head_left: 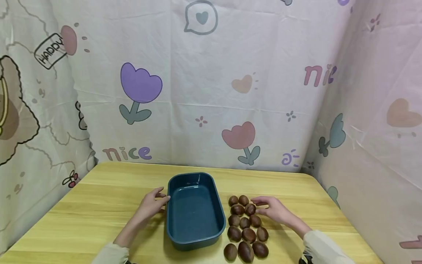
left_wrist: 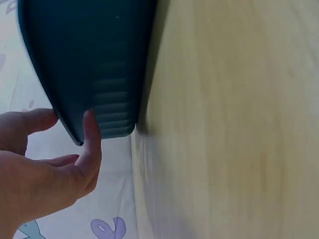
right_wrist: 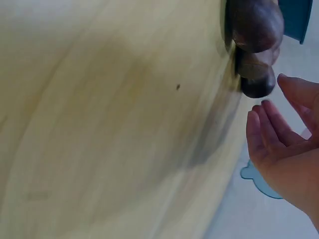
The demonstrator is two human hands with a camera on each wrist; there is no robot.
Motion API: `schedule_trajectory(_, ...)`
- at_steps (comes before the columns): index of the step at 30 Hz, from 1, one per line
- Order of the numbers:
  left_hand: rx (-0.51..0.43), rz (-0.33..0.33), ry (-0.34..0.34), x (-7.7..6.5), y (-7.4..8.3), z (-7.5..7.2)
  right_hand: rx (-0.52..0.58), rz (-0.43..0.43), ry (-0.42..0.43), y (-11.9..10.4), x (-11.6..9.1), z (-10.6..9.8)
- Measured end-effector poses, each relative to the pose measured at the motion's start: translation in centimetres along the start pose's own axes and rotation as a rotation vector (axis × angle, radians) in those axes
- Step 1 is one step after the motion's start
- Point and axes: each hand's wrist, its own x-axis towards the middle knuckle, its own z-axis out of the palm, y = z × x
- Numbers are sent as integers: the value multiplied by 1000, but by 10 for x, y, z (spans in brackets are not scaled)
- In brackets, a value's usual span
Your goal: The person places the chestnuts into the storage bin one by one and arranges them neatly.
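A dark blue-green rectangular dish (head_left: 194,244) stands on the table. My left hand (head_left: 152,203) is at its left side, the thumb tip at the rim and the loosely bent fingers beside the outer wall. In the left wrist view this hand (left_wrist: 55,169) shows one finger in front of the dish's outer wall (left_wrist: 75,55). Several brown chestnuts (head_left: 248,235) lie in rough rows right of the dish. My right hand (head_left: 275,210) reaches in from the right, fingers apart, beside a chestnut (head_left: 250,209) near the far end. In the right wrist view nothing lies between its fingers (right_wrist: 254,132).
The light wooden table (head_left: 108,198) carries the dish and chestnuts. A patterned white cloth (head_left: 204,91) hangs behind the table and along both sides. Sleeves (head_left: 324,247) cover both forearms. The dish wall stands close to the left edge of the chestnut group.
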Motion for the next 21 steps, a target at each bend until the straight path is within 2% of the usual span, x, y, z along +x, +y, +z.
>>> schedule_trajectory(4, -8, -4, 44, 0, 1, 3, 158, 77, -23, 5, 7, 6)
schedule_trajectory(8, -87, -30, 57, 2, 0, 5, 266, 132, -46, 11, 12, 8)
schedule_trajectory(15, -270, -82, 23, 10, -3, 4, 237, 138, -87, 14, 16, 5)
schedule_trajectory(21, -357, -89, -94, 15, -6, -3, 178, 154, -100, 14, 18, 4)
